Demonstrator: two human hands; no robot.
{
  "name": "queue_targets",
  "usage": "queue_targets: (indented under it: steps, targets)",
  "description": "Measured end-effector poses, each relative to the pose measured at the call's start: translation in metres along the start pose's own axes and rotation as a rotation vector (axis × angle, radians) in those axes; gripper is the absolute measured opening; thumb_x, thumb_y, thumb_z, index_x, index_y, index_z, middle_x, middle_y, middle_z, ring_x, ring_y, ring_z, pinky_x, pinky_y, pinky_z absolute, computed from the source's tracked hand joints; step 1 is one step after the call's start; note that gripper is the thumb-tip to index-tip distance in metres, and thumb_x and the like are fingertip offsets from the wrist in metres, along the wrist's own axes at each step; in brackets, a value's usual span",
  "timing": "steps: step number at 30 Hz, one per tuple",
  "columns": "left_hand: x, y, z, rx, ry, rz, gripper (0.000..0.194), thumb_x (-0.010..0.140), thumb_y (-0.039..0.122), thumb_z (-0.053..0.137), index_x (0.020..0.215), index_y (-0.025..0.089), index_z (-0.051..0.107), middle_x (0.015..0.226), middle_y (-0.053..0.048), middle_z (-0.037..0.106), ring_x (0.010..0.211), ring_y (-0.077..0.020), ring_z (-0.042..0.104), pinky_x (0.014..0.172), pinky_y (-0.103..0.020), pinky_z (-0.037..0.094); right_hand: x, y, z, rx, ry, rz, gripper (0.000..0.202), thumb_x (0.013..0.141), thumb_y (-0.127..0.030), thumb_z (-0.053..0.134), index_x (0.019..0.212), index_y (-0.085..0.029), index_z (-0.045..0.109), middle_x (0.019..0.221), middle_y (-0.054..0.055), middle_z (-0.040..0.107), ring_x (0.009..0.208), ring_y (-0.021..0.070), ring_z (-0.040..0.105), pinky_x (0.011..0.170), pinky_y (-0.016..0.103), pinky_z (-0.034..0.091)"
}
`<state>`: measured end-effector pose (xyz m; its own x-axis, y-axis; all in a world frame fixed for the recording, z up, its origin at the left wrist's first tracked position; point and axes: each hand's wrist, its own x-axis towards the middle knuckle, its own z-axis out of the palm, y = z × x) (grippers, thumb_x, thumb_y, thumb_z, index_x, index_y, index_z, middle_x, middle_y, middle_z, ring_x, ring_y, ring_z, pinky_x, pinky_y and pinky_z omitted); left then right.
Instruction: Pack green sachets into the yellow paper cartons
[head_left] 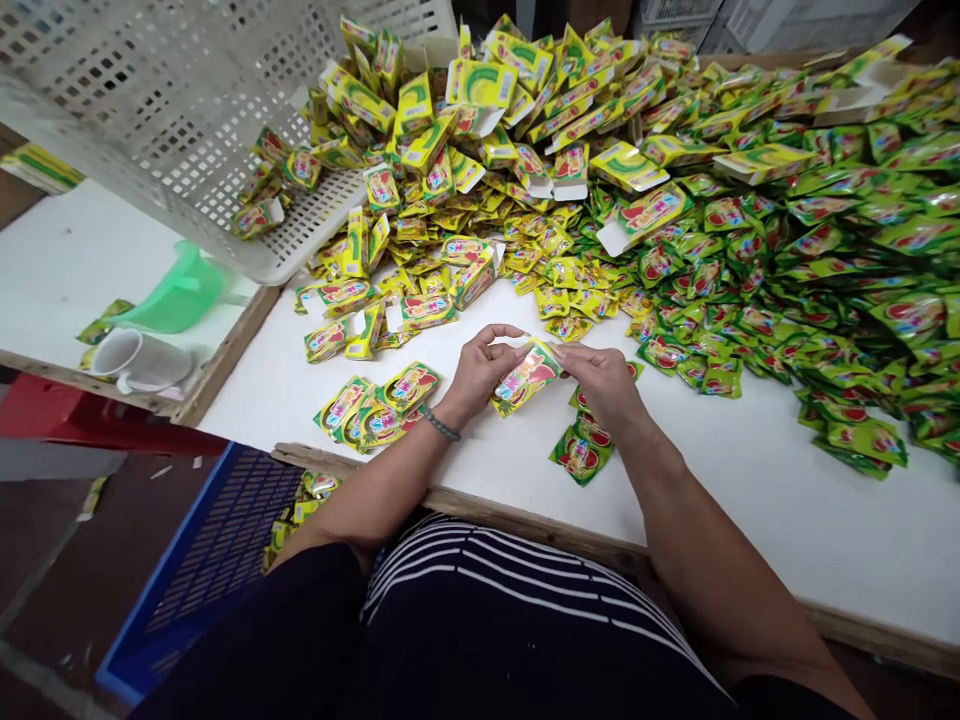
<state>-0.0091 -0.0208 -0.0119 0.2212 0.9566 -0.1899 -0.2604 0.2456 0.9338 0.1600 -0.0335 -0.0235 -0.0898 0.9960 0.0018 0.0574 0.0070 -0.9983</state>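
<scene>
Both hands meet over the white table (480, 455) around one yellow-green printed box (527, 377). My left hand (484, 372) pinches its upper left side, and a beaded bracelet circles that wrist. The box's upper right corner is between the fingers of my right hand (604, 385). Below my right hand lie a few green packets (580, 455), partly hidden by it. Several flat yellow-green pieces (367, 412) rest left of my left wrist. Beyond the hands are small yellow packets (570, 290), and a heap of green packets (705, 270) spreads to the right.
Yellow boxes (480, 85) are piled at the back. A white perforated basket (281, 255) leans at the upper left. Near it are a green scoop (176, 290) and a white mug (142, 360). A blue crate (202, 560) stands below the table edge.
</scene>
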Motion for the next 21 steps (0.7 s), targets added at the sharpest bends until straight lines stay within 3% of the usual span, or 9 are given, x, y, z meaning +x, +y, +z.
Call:
queue_targets:
  steps: [4,10,14,17,21]
  targets:
    - [0.000,0.004,-0.001,-0.021,0.024,-0.007,0.053,0.057,0.041,0.084,0.096,0.017,0.056,0.054,0.008,0.055,0.045,-0.0055,0.046,0.047,-0.019,0.034,-0.006,-0.005,0.011,-0.263,0.095,-0.228,0.026,0.082,-0.040,0.063,0.099,-0.025,0.076,0.101,0.006,0.074,0.098,0.0225,0.065,0.091,0.041,0.051]
    - [0.002,0.008,-0.005,-0.011,-0.009,-0.021,0.051,0.057,0.038,0.083,0.095,0.017,0.055,0.053,0.008,0.053,0.044,-0.0054,0.043,0.047,-0.019,0.031,-0.008,-0.007,0.021,-0.392,0.119,-0.308,0.032,0.087,-0.041,0.057,0.111,-0.026,0.072,0.112,0.008,0.072,0.104,0.0243,0.065,0.094,0.044,0.050]
    - [0.000,0.008,-0.009,0.096,0.054,0.041,0.047,0.064,0.042,0.079,0.098,0.017,0.056,0.050,0.009,0.048,0.044,-0.0054,0.038,0.048,-0.020,0.029,-0.011,-0.001,0.028,-0.494,0.104,-0.358,0.034,0.090,-0.041,0.051,0.117,-0.028,0.069,0.111,0.008,0.073,0.103,0.0253,0.065,0.095,0.048,0.049]
    - [-0.005,0.016,-0.016,0.498,0.059,0.132,0.035,0.075,0.039,0.070,0.100,0.018,0.060,0.054,0.005,0.053,0.049,-0.0094,0.045,0.054,-0.023,0.034,-0.012,0.007,0.027,-0.499,0.060,-0.365,0.034,0.092,-0.043,0.048,0.112,-0.028,0.071,0.111,0.008,0.073,0.105,0.0245,0.065,0.095,0.048,0.051]
    - [-0.024,0.031,-0.034,1.337,-0.005,0.196,0.032,0.083,0.029,0.060,0.113,0.020,0.063,0.077,-0.006,0.065,0.078,-0.0216,0.059,0.076,-0.034,0.043,-0.011,0.010,0.021,-0.517,0.111,-0.364,0.038,0.089,-0.045,0.053,0.113,-0.021,0.070,0.116,0.013,0.070,0.106,0.0268,0.065,0.080,0.044,0.057]
